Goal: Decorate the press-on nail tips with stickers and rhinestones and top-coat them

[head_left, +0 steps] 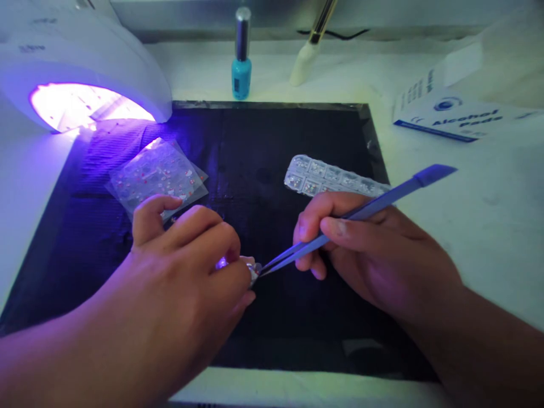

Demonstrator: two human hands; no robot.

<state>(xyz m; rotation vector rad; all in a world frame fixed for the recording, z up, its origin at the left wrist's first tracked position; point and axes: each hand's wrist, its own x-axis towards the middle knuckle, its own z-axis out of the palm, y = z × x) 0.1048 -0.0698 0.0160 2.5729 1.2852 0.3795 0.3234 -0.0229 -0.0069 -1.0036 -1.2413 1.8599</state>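
Right hand (369, 258) pinches tweezers (378, 205), prongs narrowly parted; cannot tell whether the tips nip anything. Left hand (191, 272), nearer, closes its fingers on a small shiny piece (254, 271), which lies down-left along the tweezers' slant, at their tips. Piece's long axis: hidden.

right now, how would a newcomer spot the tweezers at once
Start at the big black mat. Over its right side, the right hand holds the tweezers, tips toward the left hand. Slim, bluish and forked, they differ from the clear, compartmented case nearby.
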